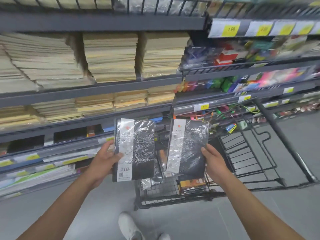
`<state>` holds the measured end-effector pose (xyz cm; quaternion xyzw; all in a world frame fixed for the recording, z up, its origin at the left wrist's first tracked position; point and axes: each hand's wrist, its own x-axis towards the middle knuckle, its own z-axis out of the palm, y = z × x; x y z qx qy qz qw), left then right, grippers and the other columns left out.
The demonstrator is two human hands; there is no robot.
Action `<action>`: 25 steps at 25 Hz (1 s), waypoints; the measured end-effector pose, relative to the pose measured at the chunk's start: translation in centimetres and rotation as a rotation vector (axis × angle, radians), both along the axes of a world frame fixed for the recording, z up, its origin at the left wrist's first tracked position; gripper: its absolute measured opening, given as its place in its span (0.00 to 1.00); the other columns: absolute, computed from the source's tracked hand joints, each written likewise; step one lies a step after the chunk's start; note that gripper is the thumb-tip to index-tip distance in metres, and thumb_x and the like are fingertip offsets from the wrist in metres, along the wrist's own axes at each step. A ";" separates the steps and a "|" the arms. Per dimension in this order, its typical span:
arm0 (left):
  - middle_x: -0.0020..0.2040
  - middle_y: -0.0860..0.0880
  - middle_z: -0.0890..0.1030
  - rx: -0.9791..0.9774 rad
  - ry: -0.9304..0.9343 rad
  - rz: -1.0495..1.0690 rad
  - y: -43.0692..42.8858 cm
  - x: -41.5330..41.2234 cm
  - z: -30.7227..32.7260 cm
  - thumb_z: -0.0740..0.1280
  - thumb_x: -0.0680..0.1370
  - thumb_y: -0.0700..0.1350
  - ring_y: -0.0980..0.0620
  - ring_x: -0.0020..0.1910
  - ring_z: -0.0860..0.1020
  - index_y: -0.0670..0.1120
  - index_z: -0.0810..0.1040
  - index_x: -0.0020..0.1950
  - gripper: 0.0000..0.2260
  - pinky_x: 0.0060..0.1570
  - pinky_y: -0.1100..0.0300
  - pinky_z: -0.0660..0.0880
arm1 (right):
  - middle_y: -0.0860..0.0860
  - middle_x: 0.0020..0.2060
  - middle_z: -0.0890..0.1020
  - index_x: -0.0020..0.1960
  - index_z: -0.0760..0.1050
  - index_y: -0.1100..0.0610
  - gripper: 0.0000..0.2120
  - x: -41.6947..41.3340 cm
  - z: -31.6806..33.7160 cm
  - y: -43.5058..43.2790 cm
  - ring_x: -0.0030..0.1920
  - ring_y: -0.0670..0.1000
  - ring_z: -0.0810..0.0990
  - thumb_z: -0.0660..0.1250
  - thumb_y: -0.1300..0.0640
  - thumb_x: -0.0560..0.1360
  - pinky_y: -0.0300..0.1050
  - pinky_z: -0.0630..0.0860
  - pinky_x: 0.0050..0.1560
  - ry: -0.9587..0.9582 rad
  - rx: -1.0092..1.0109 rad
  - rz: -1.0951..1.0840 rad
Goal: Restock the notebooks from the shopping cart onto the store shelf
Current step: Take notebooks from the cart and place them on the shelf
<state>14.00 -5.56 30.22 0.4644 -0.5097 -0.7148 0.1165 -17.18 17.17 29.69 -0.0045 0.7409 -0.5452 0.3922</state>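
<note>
Each hand holds one plastic-wrapped black notebook with a white label strip, both raised upright above the cart. My left hand (pixel 105 161) grips the left notebook (pixel 134 149) by its left edge. My right hand (pixel 213 161) grips the right notebook (pixel 187 148) by its right edge. Below them stands the black wire shopping cart (pixel 173 196), holding more wrapped notebooks (pixel 155 179) and an orange-covered one (pixel 192 185). The dark store shelf (pixel 72 123) runs along the left, with black notebooks (pixel 69 135) on a lower level.
Tall stacks of tan paper notebooks (pixel 110 56) fill the upper shelves. Colourful stationery (pixel 225 84) and yellow price tags (pixel 231 29) are at the right. The cart's folding wire seat and handle (pixel 277 135) stretch to the right. My white shoe (pixel 128 226) stands on grey floor.
</note>
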 end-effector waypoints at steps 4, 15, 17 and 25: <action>0.54 0.46 0.88 -0.041 0.074 0.025 2.3 -0.3 3.3 0.66 0.82 0.38 0.45 0.50 0.87 0.59 0.73 0.66 0.18 0.53 0.40 0.81 | 0.57 0.59 0.83 0.68 0.76 0.55 0.16 0.1 4.1 2.0 0.48 0.52 0.84 0.61 0.63 0.83 0.45 0.80 0.45 -0.057 -0.140 -0.018; 0.73 0.51 0.76 -0.179 0.232 0.232 11.7 5.9 8.4 0.65 0.83 0.39 0.47 0.73 0.74 0.60 0.66 0.76 0.26 0.74 0.39 0.67 | 0.40 0.69 0.71 0.76 0.66 0.50 0.23 3.4 11.4 6.3 0.69 0.43 0.67 0.64 0.58 0.82 0.46 0.59 0.73 0.068 -0.382 0.194; 0.75 0.55 0.73 -0.204 0.249 0.261 13.6 8.0 9.8 0.65 0.83 0.40 0.50 0.75 0.71 0.63 0.67 0.74 0.24 0.75 0.41 0.66 | 0.45 0.76 0.64 0.79 0.61 0.55 0.27 4.6 12.1 6.0 0.72 0.43 0.62 0.64 0.59 0.82 0.47 0.55 0.75 0.079 -0.433 0.234; 0.65 0.58 0.82 -0.295 0.264 0.477 17.3 18.5 11.9 0.63 0.84 0.38 0.55 0.66 0.79 0.60 0.71 0.71 0.20 0.59 0.55 0.79 | 0.44 0.75 0.65 0.79 0.60 0.53 0.29 14.1 14.5 2.3 0.76 0.48 0.61 0.65 0.56 0.81 0.54 0.54 0.78 0.041 -0.485 0.487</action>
